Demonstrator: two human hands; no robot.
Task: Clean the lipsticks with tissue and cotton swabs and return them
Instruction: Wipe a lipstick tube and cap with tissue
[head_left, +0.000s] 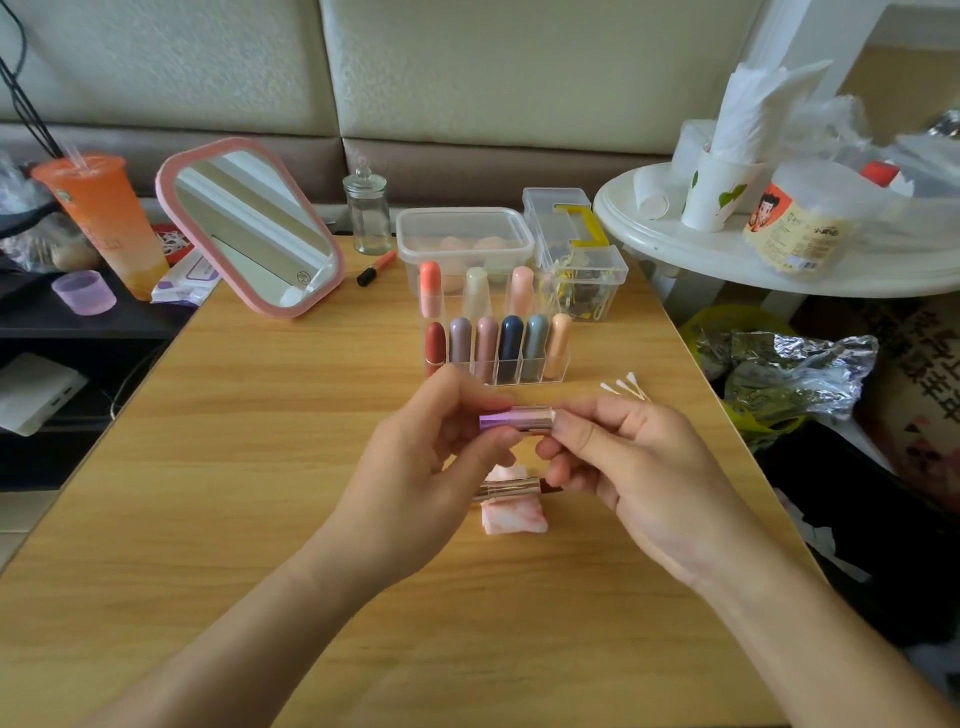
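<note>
Above the middle of the wooden table (260, 467), both hands hold a shiny purple-pink lipstick tube (517, 419) level. My left hand (415, 467) pinches its left end and my right hand (623, 462) grips its right end. Below the hands, an open lipstick with a metallic base (511, 488) lies on a pink-stained folded tissue (511, 514). A clear acrylic organizer (496, 332) behind them holds several capped lipsticks upright. A few cotton swabs (623, 388) lie to the right of it.
A pink-framed mirror (249, 228) leans at the back left beside an orange drink cup (104, 218). A glass jar (368, 208), clear plastic boxes (462, 234) and a red-capped pen (375, 267) stand behind the organizer. A white round side table (727, 249) with tissues stands right.
</note>
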